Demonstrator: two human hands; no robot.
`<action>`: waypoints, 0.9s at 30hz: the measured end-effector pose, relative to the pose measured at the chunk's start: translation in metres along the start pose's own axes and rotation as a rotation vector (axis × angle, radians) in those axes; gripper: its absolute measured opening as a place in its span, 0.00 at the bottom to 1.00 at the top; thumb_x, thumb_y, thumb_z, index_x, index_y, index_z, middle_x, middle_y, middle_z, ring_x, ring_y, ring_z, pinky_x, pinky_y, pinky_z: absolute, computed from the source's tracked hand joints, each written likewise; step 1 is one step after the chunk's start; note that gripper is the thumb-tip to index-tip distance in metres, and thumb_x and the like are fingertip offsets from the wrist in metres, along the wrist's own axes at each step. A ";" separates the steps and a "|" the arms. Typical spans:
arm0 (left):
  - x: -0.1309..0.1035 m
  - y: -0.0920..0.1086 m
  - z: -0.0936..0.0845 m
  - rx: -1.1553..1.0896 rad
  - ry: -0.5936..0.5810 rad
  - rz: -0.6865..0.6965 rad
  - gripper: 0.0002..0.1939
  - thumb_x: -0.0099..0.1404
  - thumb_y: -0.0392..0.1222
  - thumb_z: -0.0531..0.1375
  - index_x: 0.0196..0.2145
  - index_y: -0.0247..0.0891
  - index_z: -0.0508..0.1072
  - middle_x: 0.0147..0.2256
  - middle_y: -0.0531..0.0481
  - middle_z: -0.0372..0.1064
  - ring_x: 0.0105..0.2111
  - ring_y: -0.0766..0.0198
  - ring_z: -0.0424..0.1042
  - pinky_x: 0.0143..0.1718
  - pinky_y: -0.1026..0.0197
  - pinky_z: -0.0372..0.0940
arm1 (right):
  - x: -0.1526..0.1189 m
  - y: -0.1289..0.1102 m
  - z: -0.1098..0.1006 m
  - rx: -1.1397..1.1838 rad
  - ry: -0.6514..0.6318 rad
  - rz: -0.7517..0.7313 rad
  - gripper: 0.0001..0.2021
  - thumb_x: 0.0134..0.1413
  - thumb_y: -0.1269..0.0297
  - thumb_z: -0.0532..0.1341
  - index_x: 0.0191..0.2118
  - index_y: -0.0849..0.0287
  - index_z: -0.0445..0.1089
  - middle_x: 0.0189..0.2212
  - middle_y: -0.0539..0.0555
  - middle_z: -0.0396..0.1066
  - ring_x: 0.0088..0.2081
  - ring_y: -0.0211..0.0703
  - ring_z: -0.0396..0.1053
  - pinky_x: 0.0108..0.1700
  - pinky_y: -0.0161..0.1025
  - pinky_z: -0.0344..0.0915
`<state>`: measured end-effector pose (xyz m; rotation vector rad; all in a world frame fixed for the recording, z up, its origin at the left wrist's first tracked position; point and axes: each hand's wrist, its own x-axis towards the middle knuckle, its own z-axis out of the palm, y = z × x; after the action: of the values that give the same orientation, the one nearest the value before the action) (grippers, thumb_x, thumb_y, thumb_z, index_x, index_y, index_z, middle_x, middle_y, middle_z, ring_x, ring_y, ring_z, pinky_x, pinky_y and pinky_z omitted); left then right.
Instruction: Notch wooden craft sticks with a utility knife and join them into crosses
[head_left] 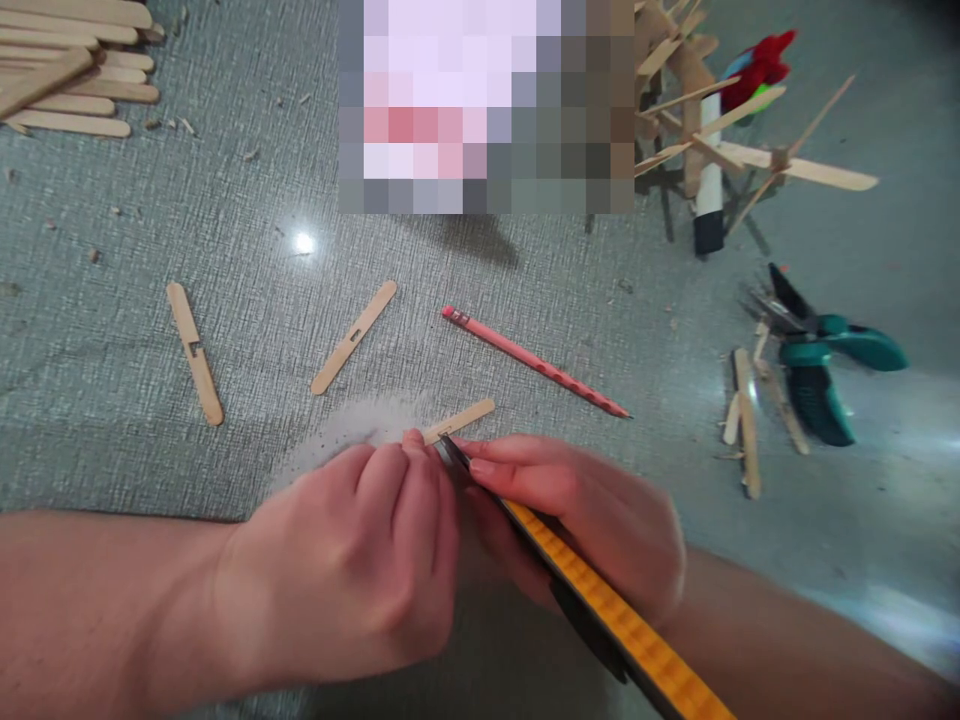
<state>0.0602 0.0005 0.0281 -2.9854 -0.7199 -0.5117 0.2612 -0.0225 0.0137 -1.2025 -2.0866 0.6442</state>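
Craft stick pinned and cut at the table's near edge

Stacked craft sticks (71, 70) are seen at the far left corner, cut off by the frame. Two notched sticks (195, 352) are laid apart on the grey table (225, 200), one left, one nearer the middle. The left hand (352, 560) is curled with its fingertips pressed down on a short craft stick (461, 420); most of that stick is hidden beneath the fingers, and only its right end is shown. The right hand (585, 520) is closed around a yellow utility knife (622, 630), whose blade tip is held against the stick just beside the left fingertips; the exact contact is hard to make out. A pink pencil (536, 362) is laid just beyond the hands. A pixelated block is masking the far middle. Further right, a stick model (720, 140), green-handled cutters (817, 370) and offcuts (746, 420) are found.
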 end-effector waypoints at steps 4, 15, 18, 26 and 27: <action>0.000 0.001 0.000 -0.001 -0.011 0.005 0.13 0.66 0.28 0.52 0.38 0.22 0.78 0.34 0.34 0.79 0.25 0.57 0.77 0.19 0.60 0.70 | 0.000 0.000 -0.002 0.001 -0.013 -0.003 0.13 0.54 0.75 0.64 0.44 0.54 0.70 0.39 0.56 0.81 0.39 0.44 0.80 0.42 0.35 0.79; -0.002 -0.004 -0.001 -0.067 -0.062 0.028 0.12 0.65 0.25 0.53 0.35 0.25 0.77 0.33 0.36 0.78 0.28 0.54 0.77 0.20 0.58 0.71 | 0.000 0.001 -0.001 0.004 0.001 -0.038 0.12 0.55 0.77 0.63 0.43 0.56 0.69 0.37 0.57 0.81 0.38 0.41 0.80 0.41 0.32 0.78; -0.001 -0.006 0.000 -0.060 -0.066 0.030 0.11 0.65 0.25 0.54 0.38 0.22 0.77 0.34 0.35 0.78 0.30 0.52 0.78 0.20 0.58 0.71 | 0.000 0.000 -0.001 0.011 -0.013 -0.046 0.12 0.55 0.76 0.64 0.44 0.56 0.69 0.38 0.57 0.81 0.39 0.41 0.80 0.41 0.32 0.78; -0.002 -0.004 -0.001 -0.037 -0.032 0.029 0.13 0.67 0.27 0.52 0.39 0.22 0.76 0.35 0.35 0.79 0.28 0.56 0.77 0.21 0.59 0.69 | -0.004 0.002 -0.002 0.011 -0.024 -0.024 0.12 0.57 0.74 0.64 0.46 0.54 0.70 0.41 0.55 0.80 0.42 0.42 0.80 0.44 0.34 0.78; -0.002 -0.003 -0.001 -0.029 -0.028 0.021 0.13 0.67 0.28 0.52 0.39 0.22 0.76 0.35 0.35 0.79 0.27 0.56 0.77 0.21 0.59 0.69 | -0.005 0.002 -0.002 0.011 -0.023 -0.024 0.12 0.57 0.73 0.64 0.46 0.54 0.70 0.41 0.54 0.80 0.42 0.42 0.80 0.44 0.34 0.78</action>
<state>0.0572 0.0022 0.0282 -3.0292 -0.6883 -0.4841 0.2656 -0.0255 0.0123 -1.1682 -2.1103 0.6601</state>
